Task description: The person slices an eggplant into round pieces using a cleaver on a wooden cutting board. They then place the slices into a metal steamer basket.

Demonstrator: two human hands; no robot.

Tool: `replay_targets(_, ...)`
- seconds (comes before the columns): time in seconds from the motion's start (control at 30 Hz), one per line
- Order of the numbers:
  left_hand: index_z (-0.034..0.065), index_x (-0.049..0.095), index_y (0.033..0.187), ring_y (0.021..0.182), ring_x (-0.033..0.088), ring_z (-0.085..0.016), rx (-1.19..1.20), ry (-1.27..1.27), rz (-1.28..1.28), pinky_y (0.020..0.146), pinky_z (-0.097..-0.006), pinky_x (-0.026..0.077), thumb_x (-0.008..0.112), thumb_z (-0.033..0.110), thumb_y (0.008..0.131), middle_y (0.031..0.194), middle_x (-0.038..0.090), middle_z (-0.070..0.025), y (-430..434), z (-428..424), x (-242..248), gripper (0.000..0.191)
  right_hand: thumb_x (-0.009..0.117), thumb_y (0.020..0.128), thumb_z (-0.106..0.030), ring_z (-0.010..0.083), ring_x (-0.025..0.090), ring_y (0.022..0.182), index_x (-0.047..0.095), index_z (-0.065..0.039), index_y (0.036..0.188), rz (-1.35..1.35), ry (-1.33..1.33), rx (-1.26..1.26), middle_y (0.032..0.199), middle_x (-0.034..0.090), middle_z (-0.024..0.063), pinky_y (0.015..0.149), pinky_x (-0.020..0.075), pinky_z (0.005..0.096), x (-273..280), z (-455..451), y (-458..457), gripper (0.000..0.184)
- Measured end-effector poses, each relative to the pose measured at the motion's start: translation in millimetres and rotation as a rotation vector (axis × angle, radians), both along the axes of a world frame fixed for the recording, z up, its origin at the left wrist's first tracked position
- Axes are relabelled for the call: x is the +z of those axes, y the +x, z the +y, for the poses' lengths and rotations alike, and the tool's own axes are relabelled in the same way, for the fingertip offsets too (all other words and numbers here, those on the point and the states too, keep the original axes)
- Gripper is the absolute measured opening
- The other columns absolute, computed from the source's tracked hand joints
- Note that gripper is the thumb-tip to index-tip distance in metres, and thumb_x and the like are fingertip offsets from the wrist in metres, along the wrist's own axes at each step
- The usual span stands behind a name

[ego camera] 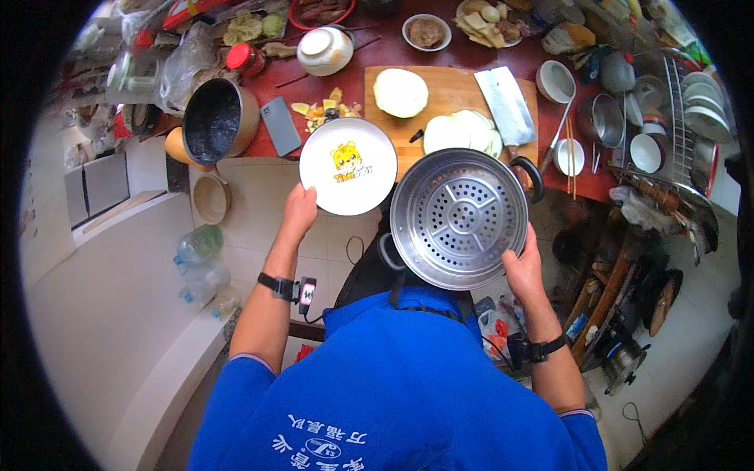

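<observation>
My left hand (pixel 301 207) holds a white plate (pixel 371 197) with a cartoon tiger by its lower left rim. In my right hand (pixel 522 265) is a steel steamer pot (pixel 406 268) with a perforated plate (pixel 462 216) inside and two dark handles, gripped at its lower right side. Beyond the pot lies a wooden cutting board (pixel 447 79), bearing a pale green halved vegetable (pixel 400 93), several round slices (pixel 456 133) of similar colour, and a cleaver (pixel 508 106). The pot hides the board's near edge in part.
On the red table, a phone (pixel 281 126), yellowish peelings (pixel 334 106) and a deep dark-lined pot (pixel 213 120) stand to the left. A bowl of meat (pixel 426 33) sits behind the board. To the right are a small bowl with chopsticks (pixel 569 158) and a dish rack (pixel 677 118).
</observation>
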State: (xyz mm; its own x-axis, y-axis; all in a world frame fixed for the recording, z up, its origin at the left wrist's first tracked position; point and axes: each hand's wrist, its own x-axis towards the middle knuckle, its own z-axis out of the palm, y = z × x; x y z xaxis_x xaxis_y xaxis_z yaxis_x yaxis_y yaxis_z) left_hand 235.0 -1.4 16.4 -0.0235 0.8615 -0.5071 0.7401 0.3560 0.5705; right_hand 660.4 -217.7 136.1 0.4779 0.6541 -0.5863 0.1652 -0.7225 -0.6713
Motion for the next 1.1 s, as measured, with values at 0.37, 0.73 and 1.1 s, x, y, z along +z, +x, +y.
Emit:
replay_targets(0.37,-0.0011,0.067,0.120,0.070,0.052,-0.009,0.317,-0.216,-0.278,0.061,-0.0284,0.044,0.054,0.027,0.107,0.090,0.066,-0.0008,-62,-20,74,0.034,0.070,0.084,-0.011,0.0290,0.072,0.102,0.035,0.001,0.157,0.108,-0.001,0.053,0.119,0.071,0.0201,0.092,0.0578,0.0403,-65,57,-103,0.082)
replay_targets(0.73,-0.0067,0.067,0.113,0.102,0.070,-0.044,-0.115,0.001,-0.155,0.090,-0.0485,0.054,0.053,0.026,0.103,0.108,0.072,-0.0305,10,-16,48,0.037,0.061,0.085,-0.006,0.0267,0.068,0.116,0.050,0.004,0.147,0.319,0.065,-0.147,0.126,0.070,0.0185,0.103,0.0521,0.0369,-119,87,-129,0.063)
replay_targets(1.1,-0.0035,0.069,0.104,0.100,0.069,-0.049,-0.605,0.088,0.066,0.088,-0.0535,0.055,0.051,0.018,0.098,0.105,0.072,-0.0299,42,18,-9,0.029,0.067,0.082,-0.012,0.0379,0.065,0.126,0.049,-0.001,0.148,0.245,0.070,-0.083,0.134,0.067,0.0250,0.111,0.0486,0.0453,-133,86,-126,0.069)
